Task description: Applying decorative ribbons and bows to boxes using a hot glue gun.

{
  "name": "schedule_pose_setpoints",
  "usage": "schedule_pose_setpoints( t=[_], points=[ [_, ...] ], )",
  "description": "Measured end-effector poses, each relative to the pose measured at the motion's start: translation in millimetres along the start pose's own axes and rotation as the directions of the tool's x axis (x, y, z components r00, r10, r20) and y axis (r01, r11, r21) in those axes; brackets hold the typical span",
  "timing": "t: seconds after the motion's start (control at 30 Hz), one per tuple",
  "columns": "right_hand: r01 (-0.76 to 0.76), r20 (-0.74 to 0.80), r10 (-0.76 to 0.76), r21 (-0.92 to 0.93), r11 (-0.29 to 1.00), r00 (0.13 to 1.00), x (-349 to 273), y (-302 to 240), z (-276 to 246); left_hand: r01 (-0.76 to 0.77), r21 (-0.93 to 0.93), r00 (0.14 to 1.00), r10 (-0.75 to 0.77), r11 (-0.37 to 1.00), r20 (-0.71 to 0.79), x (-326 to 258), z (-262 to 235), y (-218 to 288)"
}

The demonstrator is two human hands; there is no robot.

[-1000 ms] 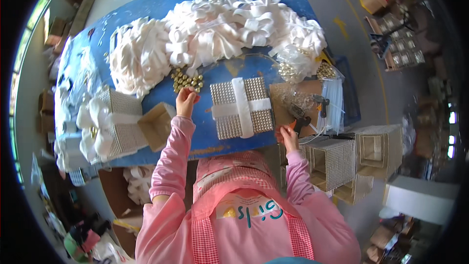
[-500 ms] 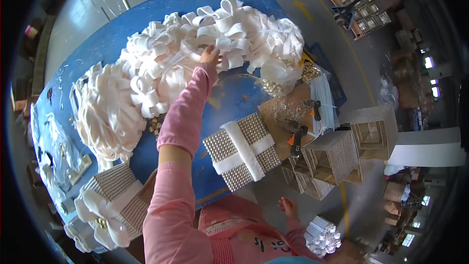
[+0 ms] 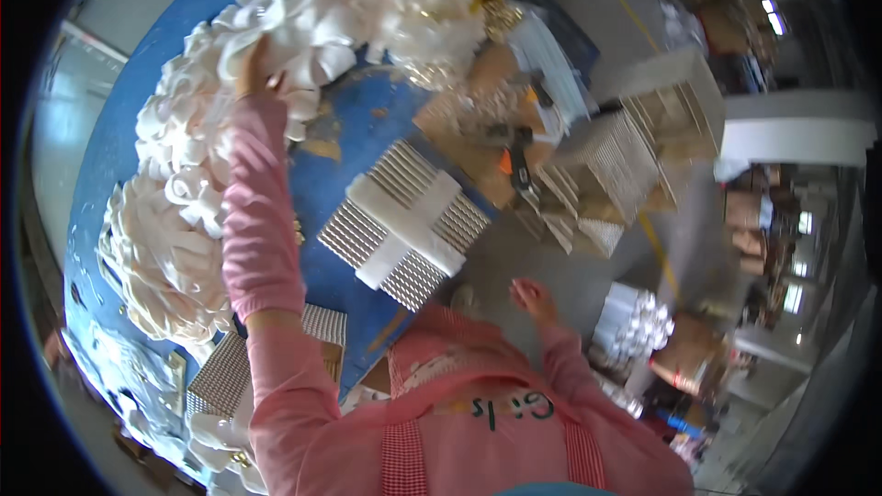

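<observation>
Left hand (image 3: 255,69) stretched far across the blue tabletop (image 3: 344,165), fingers closed on a white ribbon bow (image 3: 308,60) in the big heap of white bows (image 3: 184,220) along the far edge. Right hand (image 3: 531,296) open, empty, off the near edge. Silver ribbon-wrapped gift box (image 3: 404,225) lies between them.

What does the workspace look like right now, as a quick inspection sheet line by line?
Surface: blue table, worn patches showing.
Job's things: heap of white ribbon bows along the far edge; silvery box with a white ribbon cross near the middle.
Clutter: more silvery boxes at the right, a dark tool with an orange part on brown card.
Hands: left hand reaches into the bows, fingers hidden; right hand open, off the table, holding nothing.
Cables: nothing seen.
Surroundings: grey floor, stacked cartons at the right.
</observation>
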State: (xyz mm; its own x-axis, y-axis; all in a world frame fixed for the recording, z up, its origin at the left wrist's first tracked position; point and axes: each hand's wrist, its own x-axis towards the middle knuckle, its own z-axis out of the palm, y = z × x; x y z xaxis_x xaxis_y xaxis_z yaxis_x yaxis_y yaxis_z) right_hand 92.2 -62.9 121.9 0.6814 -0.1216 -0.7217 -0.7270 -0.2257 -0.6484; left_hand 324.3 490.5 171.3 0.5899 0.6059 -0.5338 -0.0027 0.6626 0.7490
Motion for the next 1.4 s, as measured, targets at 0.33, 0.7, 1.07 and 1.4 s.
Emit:
schedule_pose_setpoints(
  t=[0.33, 0.7, 1.07, 1.4],
  points=[
    [0.288, 0.252, -0.248, -0.135, 0.948, 0.935, 109, -78, 8, -0.623, 0.718, 0.622, 0.753, 0.31, 0.215, -99, -86, 23],
    [0.546, 0.243, -0.532, -0.641, 0.54, 0.811, 282, -129, 42, -0.366, -0.504, 0.926, 0.249, 0.782, -0.285, -308, -197, -55],
    [0.168, 0.556, -0.157, 0.032, 0.985, 0.816, 282, -148, 47, -0.335, -0.588, 0.937, 0.194, 0.737, -0.291, -369, -163, -138],
    [0.387, 0.823, -0.264, 0.059, 0.92, 0.503, 66, -228, 24, -0.424, -0.099, 0.845, 0.354, 0.9, -0.4, -345, -161, -127]
  ],
)
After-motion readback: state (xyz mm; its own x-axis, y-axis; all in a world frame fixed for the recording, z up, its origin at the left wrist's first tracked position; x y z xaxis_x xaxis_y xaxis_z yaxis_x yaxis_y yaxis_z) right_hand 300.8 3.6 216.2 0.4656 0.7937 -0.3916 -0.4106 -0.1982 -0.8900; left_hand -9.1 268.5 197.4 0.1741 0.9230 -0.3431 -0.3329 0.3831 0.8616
